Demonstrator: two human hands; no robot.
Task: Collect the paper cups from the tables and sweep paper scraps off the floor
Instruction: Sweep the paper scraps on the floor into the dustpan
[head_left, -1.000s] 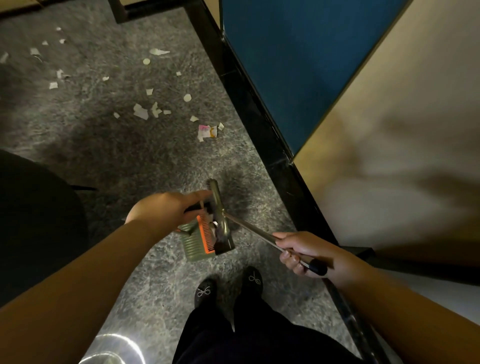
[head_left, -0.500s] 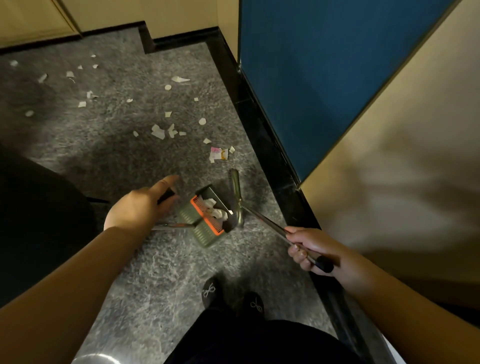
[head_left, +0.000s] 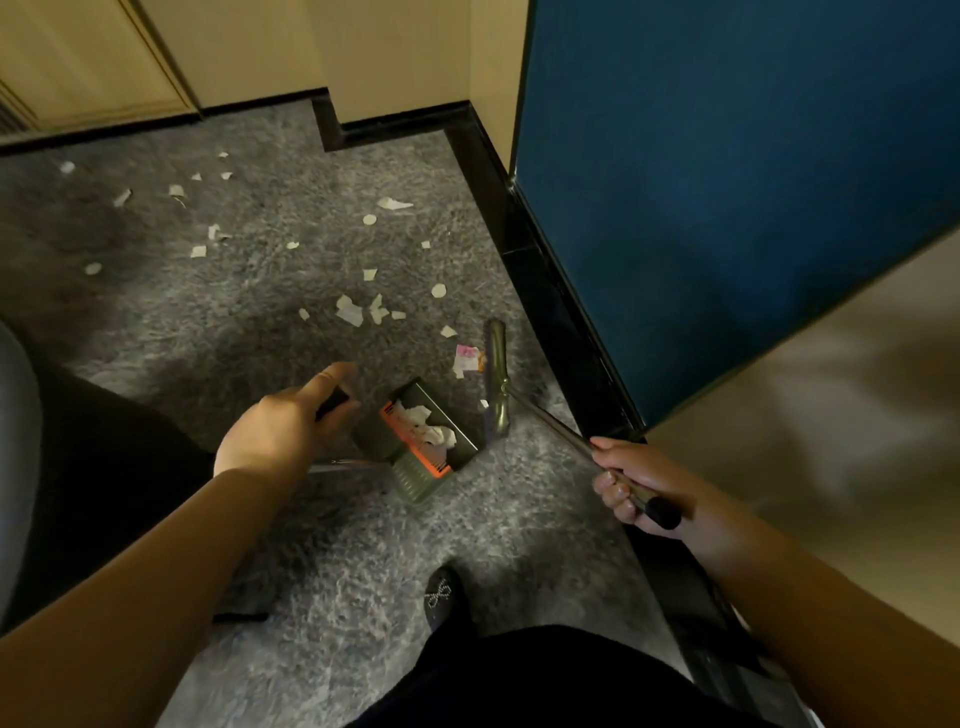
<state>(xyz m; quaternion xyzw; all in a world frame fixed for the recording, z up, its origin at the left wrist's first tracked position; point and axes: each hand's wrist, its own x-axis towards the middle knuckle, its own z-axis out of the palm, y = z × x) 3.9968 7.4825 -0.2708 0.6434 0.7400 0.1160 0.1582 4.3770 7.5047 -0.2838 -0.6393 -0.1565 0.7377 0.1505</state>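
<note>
I was in the sweeping step, standing near the black skirting at the right edge of the floor (head_left: 156, 332), with no cups and no bench in sight. My hands were well apart. My right hand (head_left: 636, 486) was curled tight round the metal shaft of the broom (head_left: 496, 379), close to its black end cap, and the broom head lay on the carpet beside the skirting. My left hand (head_left: 283, 421) gripped the dark handle of the dustpan (head_left: 423, 441), thumb stretched forward along it. The pan sat low over the carpet between my hands, just left of the broom head, and whether it touched the floor I could not tell. It already carried some crumpled white paper. The paper scraps (head_left: 358, 312) lay spread over the carpet ahead of the pan, towards the far wall and the far left corner. A pink-and-white scrap (head_left: 465, 358) lay right beside the broom head. By my judgement most of the sweeping was not yet done. The next move, I judged, called for setting the pan's lip flat to the carpet, facing the scraps, and drawing the nearest ones in with short strokes, since light paper would catch on the pile.
</note>
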